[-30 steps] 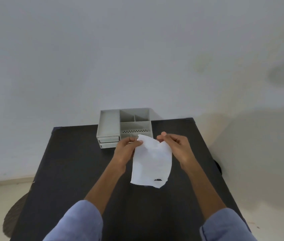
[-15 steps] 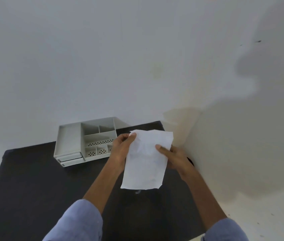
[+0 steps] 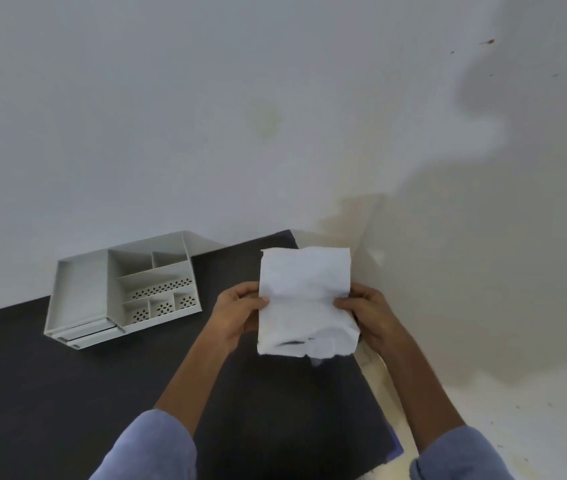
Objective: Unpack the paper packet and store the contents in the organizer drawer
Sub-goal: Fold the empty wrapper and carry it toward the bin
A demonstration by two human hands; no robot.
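A white crumpled paper packet (image 3: pixel 304 299) is held upright above the right part of the black table (image 3: pixel 67 393). My left hand (image 3: pixel 237 315) grips its left edge and my right hand (image 3: pixel 367 315) grips its right edge, thumbs on the front. Something dark shows through at the packet's lower end. A grey plastic organizer (image 3: pixel 121 294) stands at the table's back left, with open compartments on top and two shut drawers (image 3: pixel 88 336) at its lower left front. The hands are to the right of the organizer, apart from it.
A pale wall rises right behind the table. The table's right edge (image 3: pixel 375 393) runs just below the packet, with light floor beyond it. Blue sleeves cover both forearms at the bottom of the view.
The view has swung right, so the organizer now sits further left. The packet has been turned and raised, with the hands shifted from its top corners to its side edges.
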